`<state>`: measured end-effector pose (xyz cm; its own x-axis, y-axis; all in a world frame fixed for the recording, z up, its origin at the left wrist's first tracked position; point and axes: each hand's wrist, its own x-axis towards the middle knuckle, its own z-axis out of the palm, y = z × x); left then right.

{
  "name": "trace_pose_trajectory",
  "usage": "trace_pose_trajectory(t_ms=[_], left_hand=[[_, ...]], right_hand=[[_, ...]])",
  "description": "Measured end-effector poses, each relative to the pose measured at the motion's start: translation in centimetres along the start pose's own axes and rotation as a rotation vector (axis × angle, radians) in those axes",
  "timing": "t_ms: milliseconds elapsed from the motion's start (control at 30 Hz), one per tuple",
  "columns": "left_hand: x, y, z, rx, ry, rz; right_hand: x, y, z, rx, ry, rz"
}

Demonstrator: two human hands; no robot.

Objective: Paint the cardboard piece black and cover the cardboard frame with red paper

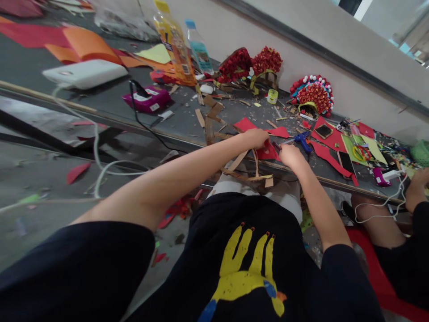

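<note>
White box (85, 74): sitting on the tabletop (182, 118), cable trailing off the front edge
Bottles (176, 47): two of 'em side by side, orange drink and a blue-capped one
Left hand (256, 137): fingers curled in, pinching the red paper (268, 153)
Red paper: between both hands, right by the tabletop's front edge
Right hand (291, 155): curled up at the paper's right side, can't tell what it's gripping tbh
Glue gun (302, 141): blue, just beside that hand
Phone (346, 163): further right

The person before me wears a black short-sleeved T-shirt (296, 261), its yellow, finger-like print (239, 285) patched blue and orange, over pale legwear (288, 194).
</note>
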<state>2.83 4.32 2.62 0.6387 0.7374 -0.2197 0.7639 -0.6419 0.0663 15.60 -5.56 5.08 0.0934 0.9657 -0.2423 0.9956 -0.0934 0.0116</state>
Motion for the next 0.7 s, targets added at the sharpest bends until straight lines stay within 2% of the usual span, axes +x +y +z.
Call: trace_pose_trajectory(t_ms=[700], left_hand=[[-1.0, 0.7, -0.5, -0.042, 0.008, -0.025]], right_hand=[[-1.0, -1.2, -0.3, -0.062, 0.008, -0.023]])
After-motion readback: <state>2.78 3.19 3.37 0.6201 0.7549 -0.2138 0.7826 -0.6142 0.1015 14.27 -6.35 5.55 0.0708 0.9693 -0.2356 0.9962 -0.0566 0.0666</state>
